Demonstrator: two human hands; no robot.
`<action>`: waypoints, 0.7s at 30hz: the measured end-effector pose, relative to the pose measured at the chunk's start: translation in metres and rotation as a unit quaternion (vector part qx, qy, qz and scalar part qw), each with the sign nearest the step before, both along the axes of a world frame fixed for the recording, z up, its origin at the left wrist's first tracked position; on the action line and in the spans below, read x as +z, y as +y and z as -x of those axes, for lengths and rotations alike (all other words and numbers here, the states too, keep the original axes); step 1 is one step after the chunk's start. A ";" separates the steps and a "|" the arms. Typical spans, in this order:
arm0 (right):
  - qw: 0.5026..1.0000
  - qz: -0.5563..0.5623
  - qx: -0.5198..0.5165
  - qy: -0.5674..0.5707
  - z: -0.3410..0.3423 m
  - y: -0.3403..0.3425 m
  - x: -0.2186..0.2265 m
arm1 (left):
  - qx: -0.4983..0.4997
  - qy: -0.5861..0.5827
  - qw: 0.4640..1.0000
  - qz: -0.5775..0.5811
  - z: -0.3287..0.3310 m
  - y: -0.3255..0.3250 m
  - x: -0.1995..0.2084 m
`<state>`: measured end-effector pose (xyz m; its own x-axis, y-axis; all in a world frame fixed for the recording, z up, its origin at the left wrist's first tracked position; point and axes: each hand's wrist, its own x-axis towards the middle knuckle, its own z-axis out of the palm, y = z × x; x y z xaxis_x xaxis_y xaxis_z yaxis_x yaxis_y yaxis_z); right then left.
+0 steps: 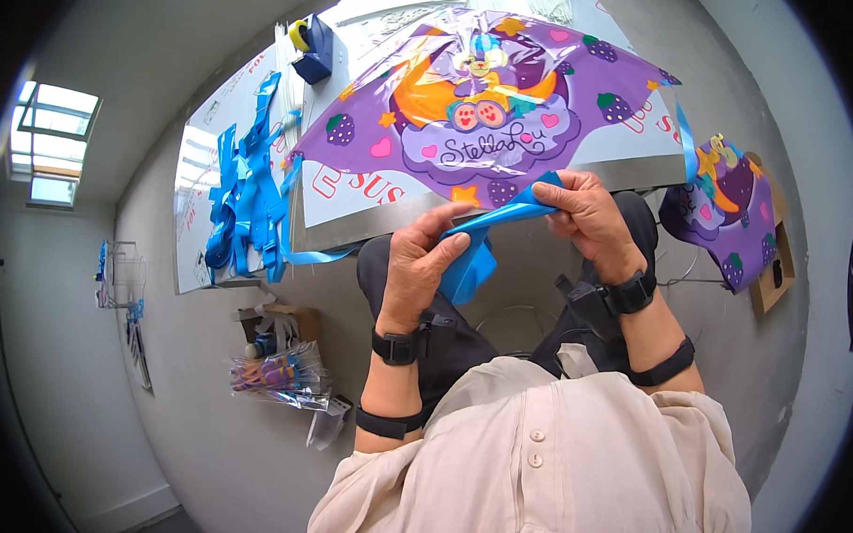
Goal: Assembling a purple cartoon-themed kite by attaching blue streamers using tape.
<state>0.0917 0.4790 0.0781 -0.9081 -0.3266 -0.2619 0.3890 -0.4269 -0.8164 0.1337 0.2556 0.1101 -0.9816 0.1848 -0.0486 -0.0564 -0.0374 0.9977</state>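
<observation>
Above my lap, a shiny blue ribbon-like strip [505,216] is stretched between my two hands, and a wider folded part of it hangs down beside my left fingers. My left hand [417,257] pinches the strip's left part between thumb and fingers. At the other end, my right hand [592,221] grips the strip with thumb and fingertips. Just beyond my hands, a purple printed kite [365,137] lies spread on the table, decorated with a cartoon figure, an orange moon, berries and hearts. Its lower edge is close to my fingers.
Many tangled blue strips [246,199] lie on the table's left, some hanging over its edge. A dark blue tape dispenser [312,60] stands behind them. A second purple kite [733,221] hangs at the right, beside a cardboard box [774,260]. Wrapped items [282,374] sit on the floor at left.
</observation>
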 end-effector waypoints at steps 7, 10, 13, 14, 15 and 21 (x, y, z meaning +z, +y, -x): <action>0.989 0.127 -0.050 -0.063 -0.008 0.008 0.010 | 0.021 -0.016 0.999 0.039 0.000 0.011 -0.013; 0.990 0.128 -0.037 -0.054 -0.004 0.019 -0.006 | 0.050 -0.066 0.996 -0.017 -0.001 0.018 -0.009; 0.976 0.190 -0.042 -0.095 0.006 0.025 -0.012 | 0.078 0.003 0.997 -0.010 0.004 0.015 -0.015; 0.979 0.172 -0.041 -0.100 0.011 0.025 -0.012 | 0.080 0.011 0.997 -0.002 0.006 0.013 -0.016; 0.982 0.153 -0.040 -0.105 0.015 0.025 -0.012 | 0.082 0.019 0.996 0.007 0.007 0.010 -0.017; 0.968 0.233 0.032 -0.090 0.038 0.023 -0.020 | 0.031 -0.028 0.999 0.032 0.010 0.009 -0.018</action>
